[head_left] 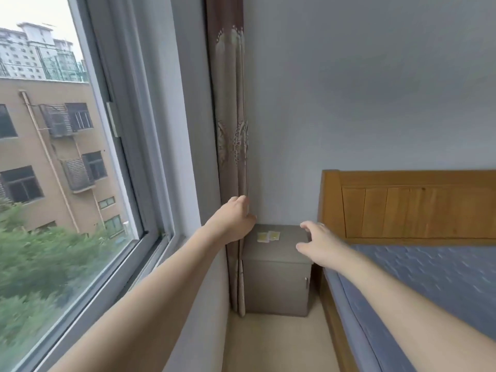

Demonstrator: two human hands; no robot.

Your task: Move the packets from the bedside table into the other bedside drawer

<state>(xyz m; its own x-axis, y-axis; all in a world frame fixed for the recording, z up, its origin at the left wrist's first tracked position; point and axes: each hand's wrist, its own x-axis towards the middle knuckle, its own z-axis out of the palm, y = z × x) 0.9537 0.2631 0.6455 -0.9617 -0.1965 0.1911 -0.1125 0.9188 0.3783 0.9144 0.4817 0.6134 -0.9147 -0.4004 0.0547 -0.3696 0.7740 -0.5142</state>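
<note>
Both of my hands are extended forward toward the corner of the room. Left hand [236,218]: raised in front of the gathered brown patterned curtain [232,130], fingers loosely bent, thumb pointing toward the wall corner; it holds nothing, and whether the fingertips contact the curtain fabric I cannot tell. Right hand [318,244]: positioned above the right front portion of the low grey bedside table with a single cabinet door [276,285], fingers spread and relaxed, palm facing down and leftward, holding nothing and clear of the packets. Task items: two small flat packets lie side by side on the grey tabletop, toward its rear left area. The yellowish square packet on the left [262,237] sits just beside the pale square packet on the right [274,235]; their edges appear to touch or slightly overlap, though blur prevents confirmation. Both packets lie between my two hands as seen from the head camera. Cabinet door: shut, with a small metal handle [306,282] at its right edge. Bedside table position: in the corner, between the curtain on its left and the wooden bed with a blue quilted mattress [429,269] on its right; the orange-brown wooden headboard [402,208] stands against the pale wall
</note>
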